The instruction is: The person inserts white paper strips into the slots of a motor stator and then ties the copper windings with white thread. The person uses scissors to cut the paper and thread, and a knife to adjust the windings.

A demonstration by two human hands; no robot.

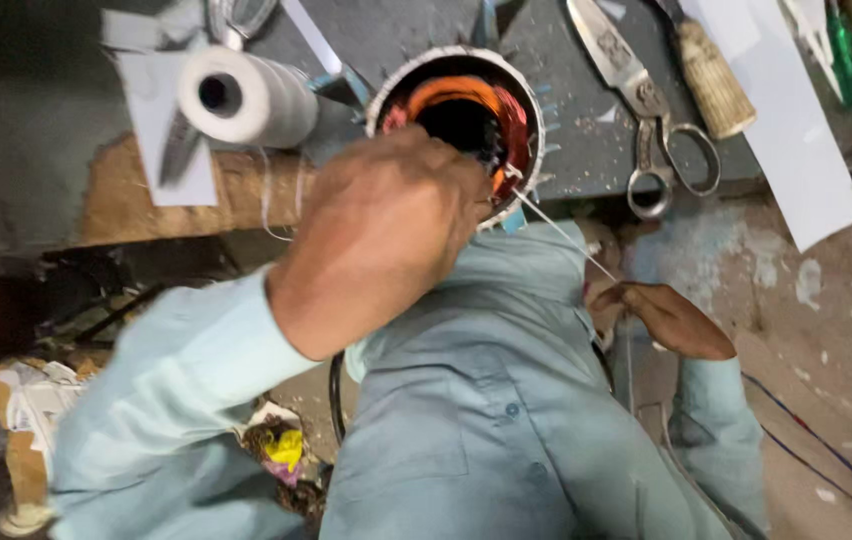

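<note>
— Well, starting far left: what's on the bench?

— A white spool of thread (246, 97), lying on its side, hollow core facing the camera, set on the dark bench top (36, 110) beside white paper strips (161, 130). Loose thread trailing down over the worn wooden edge.

— And the round housing next to it?

— A motor stator (458, 110), open end up, pale metal rim. Inside: copper-orange windings (466, 92) ringing a dark bore, small paper slot liners poking out like teeth around the edge.

— Left hand?

— Left hand (381, 240) reaching up from a pale blue sleeve, back of the hand toward the camera, knuckles bent over the stator's near rim and touching it. Fingers curled in tight, fingertips hidden behind the hand; exactly what they press, impossible to tell.

— Right hand?

— Right hand (671, 318) lower, near the lap, well apart from the stator. Thumb and fingers pinched together on a thin white lacing cord (566, 238), drawn taut in a straight slant up to the windings at the stator's right edge.

— Further right?

— Steel shears (646, 100) flat on the bench, blades pointing away, looped handles near the edge. Just beside them a tool with a twine-wrapped handle (711, 75), then a long white paper sheet (791, 130) hanging past the bench edge. Below, rough stained concrete floor (826, 300).
</note>
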